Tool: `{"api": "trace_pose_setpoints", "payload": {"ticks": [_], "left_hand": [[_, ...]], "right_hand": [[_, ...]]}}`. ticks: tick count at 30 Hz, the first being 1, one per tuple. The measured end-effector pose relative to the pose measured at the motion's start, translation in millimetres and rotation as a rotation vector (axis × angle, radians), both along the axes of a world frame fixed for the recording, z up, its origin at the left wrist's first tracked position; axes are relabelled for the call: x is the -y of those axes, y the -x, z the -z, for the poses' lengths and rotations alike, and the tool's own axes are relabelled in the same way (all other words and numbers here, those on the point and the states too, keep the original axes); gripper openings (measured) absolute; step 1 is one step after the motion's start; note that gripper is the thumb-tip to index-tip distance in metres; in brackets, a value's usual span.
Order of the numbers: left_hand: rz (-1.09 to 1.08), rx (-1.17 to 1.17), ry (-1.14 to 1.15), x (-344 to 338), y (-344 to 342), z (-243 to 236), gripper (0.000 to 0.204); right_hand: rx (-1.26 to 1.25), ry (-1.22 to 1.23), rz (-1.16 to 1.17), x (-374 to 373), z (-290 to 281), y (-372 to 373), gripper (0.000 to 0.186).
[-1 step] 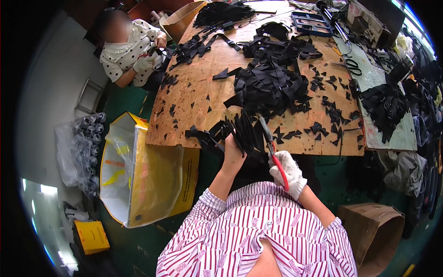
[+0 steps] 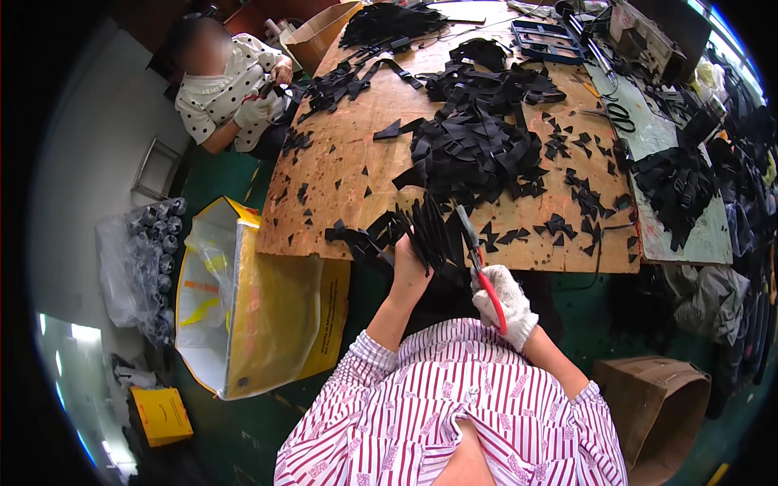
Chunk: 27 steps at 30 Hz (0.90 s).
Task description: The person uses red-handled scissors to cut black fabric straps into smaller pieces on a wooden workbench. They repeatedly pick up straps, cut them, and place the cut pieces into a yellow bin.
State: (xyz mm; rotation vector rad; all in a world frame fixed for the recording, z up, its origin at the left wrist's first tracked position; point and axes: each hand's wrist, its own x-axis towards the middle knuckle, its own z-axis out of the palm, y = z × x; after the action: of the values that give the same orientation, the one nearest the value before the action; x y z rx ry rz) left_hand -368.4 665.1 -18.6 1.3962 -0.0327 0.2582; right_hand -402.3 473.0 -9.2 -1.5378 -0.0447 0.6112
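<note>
My bare left hand (image 2: pixel 408 267) is closed on a fanned bundle of black straps (image 2: pixel 425 235) just over the near edge of the wooden table (image 2: pixel 316 219). My right hand (image 2: pixel 504 304), in a white knitted glove, grips red-handled cutters (image 2: pixel 491 292), their metal end (image 2: pixel 468 231) up beside the bundle's right side. Beyond both hands lies a heaped pile of black webbing strips (image 2: pixel 474 150), with small black offcuts (image 2: pixel 557 227) scattered around it.
A co-worker (image 2: pixel 219 97) sits at the table's left. Below are a yellow lined bin (image 2: pixel 203 316), bagged rolls (image 2: pixel 150 251) and a cardboard box (image 2: pixel 648 381). A pale green board (image 2: pixel 681 251) holds more straps; black scissors (image 2: pixel 620 117) and a blue tray (image 2: pixel 547 57) lie farther back.
</note>
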Motion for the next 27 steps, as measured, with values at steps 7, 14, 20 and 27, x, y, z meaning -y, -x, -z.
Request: {"api": "trace_pose_setpoints", "payload": {"ticks": [7, 14, 20, 27], "left_hand": [[0.045, -0.076, -0.009, 13.8, 7.9, -22.1, 0.004], [0.278, -0.147, -0.087, 11.9, 14.4, -39.1, 0.023], [0.262, 0.066, -0.611, 11.4, 7.9, -23.0, 0.036], [0.017, -0.006, -0.177, -44.1, -26.0, -75.1, 0.025]], "right_hand": [[0.039, -0.216, 0.154, -4.6, -2.9, -17.1, 0.048], [0.166, -0.242, 0.273, -15.5, -5.3, -33.2, 0.046], [0.293, -0.063, 0.282, -21.1, 0.9, -33.9, 0.039], [0.151, -0.119, 0.346, 5.6, -13.5, -29.8, 0.041]]}}
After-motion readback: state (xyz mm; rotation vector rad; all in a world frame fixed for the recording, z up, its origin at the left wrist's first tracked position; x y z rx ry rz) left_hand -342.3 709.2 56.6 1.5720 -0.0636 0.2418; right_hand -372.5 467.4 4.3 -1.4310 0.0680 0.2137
